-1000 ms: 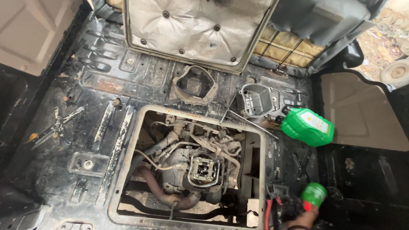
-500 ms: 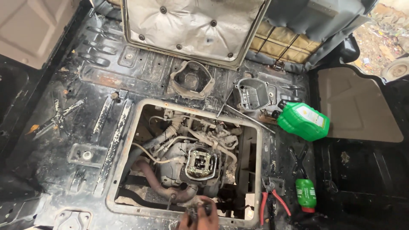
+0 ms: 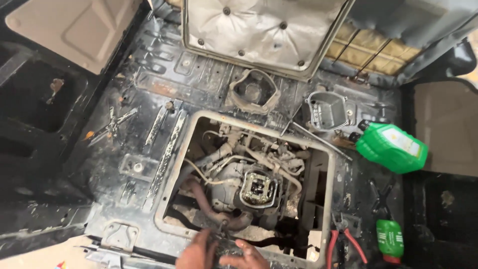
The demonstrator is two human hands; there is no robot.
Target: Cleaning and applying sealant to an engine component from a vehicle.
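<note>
Left hand (image 3: pixel 197 250): grip curled at the engine bay's (image 3: pixel 249 184) near rim, holding unclear.
Right hand (image 3: pixel 245 256): fingers spread, touching the rim.
Engine opening: centre of floor.
Nearby: red-handled pliers (image 3: pixel 343 246), green bottle (image 3: pixel 393 148).

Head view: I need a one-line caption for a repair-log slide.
Both hands reach into the open floor hatch above a grimy engine; green jug and red-handled pliers lie nearby.

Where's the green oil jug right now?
In the head view, the green oil jug lies on its side on the floor pan, right of the engine opening, beside the grey metal cover.
</note>
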